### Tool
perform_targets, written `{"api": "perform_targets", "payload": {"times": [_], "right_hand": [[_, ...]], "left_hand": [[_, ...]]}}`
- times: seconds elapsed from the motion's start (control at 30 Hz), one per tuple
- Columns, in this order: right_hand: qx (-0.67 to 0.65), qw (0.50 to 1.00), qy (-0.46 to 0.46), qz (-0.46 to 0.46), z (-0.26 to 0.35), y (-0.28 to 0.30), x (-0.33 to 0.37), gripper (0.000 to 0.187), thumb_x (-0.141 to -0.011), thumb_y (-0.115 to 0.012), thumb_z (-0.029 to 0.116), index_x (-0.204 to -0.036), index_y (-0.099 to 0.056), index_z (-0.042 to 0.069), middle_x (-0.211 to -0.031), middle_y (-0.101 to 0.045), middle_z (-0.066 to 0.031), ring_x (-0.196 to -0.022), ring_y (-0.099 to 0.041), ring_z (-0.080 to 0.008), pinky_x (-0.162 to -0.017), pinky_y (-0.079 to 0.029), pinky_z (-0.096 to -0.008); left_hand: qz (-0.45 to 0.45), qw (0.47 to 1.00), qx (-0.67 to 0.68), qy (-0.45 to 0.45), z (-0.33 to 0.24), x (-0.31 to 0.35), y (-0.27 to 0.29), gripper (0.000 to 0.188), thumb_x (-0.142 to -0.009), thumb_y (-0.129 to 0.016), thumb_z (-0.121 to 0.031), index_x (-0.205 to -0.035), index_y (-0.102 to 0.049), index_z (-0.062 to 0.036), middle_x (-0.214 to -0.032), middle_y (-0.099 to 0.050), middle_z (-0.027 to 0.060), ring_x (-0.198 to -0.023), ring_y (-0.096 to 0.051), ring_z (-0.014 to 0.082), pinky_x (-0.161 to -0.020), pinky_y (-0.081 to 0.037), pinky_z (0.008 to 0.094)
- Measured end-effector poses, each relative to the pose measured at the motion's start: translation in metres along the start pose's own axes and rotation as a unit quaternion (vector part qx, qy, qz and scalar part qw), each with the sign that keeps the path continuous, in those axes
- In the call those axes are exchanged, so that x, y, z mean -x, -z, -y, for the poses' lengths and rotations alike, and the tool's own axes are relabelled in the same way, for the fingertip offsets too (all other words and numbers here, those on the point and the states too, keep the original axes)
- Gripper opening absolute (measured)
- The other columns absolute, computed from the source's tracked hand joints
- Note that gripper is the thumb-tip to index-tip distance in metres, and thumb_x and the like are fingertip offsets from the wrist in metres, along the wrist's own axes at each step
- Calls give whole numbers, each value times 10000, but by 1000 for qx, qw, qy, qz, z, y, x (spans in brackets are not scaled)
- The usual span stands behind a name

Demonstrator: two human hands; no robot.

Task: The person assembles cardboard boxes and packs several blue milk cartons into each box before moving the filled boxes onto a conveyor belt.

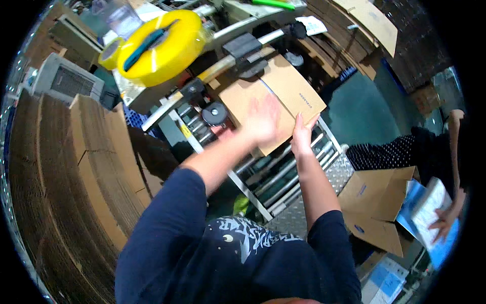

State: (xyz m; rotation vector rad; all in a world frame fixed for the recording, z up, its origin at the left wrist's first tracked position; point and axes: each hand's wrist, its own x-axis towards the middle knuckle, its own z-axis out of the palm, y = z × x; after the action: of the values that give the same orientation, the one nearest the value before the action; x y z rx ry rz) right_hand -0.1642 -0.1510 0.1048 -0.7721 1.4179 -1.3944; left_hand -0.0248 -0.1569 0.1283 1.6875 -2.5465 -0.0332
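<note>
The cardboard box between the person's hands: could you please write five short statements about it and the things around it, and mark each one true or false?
1. The cardboard box is above a roller conveyor. True.
2. The right grip is well away from the box. False: it holds the box at its near right corner, with the thumb on top.
3. The left grip is blurred and open over the top of the box. True.
4. The open carton stands to the left of the box. False: it is at the lower right.
5. A teal tool lies on the big yellow tape roll. True.
</note>
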Motion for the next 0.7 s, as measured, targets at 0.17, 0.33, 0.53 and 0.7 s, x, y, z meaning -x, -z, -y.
{"api": "perform_targets", "payload": {"times": [0.17, 0.33, 0.53, 0.7], "right_hand": [[58, 948, -227, 214, -45, 64, 51, 472, -886, -452, 470, -1251, -394, 177, -912, -565, -21, -721, -525, -133, -589, -441, -309], [545, 735, -142, 378, -151, 208, 214, 252, -851, -496, 316, -886, -628, 104, -852, -609, -94, -787, -580, -248, -733, -464, -336], [531, 761, -200, 316, -163, 388, 339, 309, -832, -506, 327, -990, -630, 92, -949, -637, -106, -872, -605, -245, -789, -463, -351], [505, 815, -202, 200, -158, 489, 352, 324, -792, -549, 317, -987, -635, 73, -919, -644, -129, -849, -617, -264, -758, -475, -358]], "left_hand": [[-31, 999, 2, 24, 2, 21, 13, 645, -787, -561, -344, -1340, -331, -103, -1416, -265, 133, -1309, -248, 285, -1043, -197, 510], [-14, 985, 48, 166, 28, 13, 1, 661, -771, -569, -254, -1352, -286, -113, -1427, -226, 134, -1334, -171, 314, -1044, -206, 508], [167, 947, 275, 15, 11, 181, 43, 547, -818, -580, -344, -1249, -444, -37, -1172, -523, 212, -1100, -498, 318, -922, -399, 336], [110, 990, 92, 7, -55, 314, 212, 491, -774, -655, -322, -1166, -520, -58, -1088, -566, 175, -1024, -530, 335, -872, -439, 381]]}}
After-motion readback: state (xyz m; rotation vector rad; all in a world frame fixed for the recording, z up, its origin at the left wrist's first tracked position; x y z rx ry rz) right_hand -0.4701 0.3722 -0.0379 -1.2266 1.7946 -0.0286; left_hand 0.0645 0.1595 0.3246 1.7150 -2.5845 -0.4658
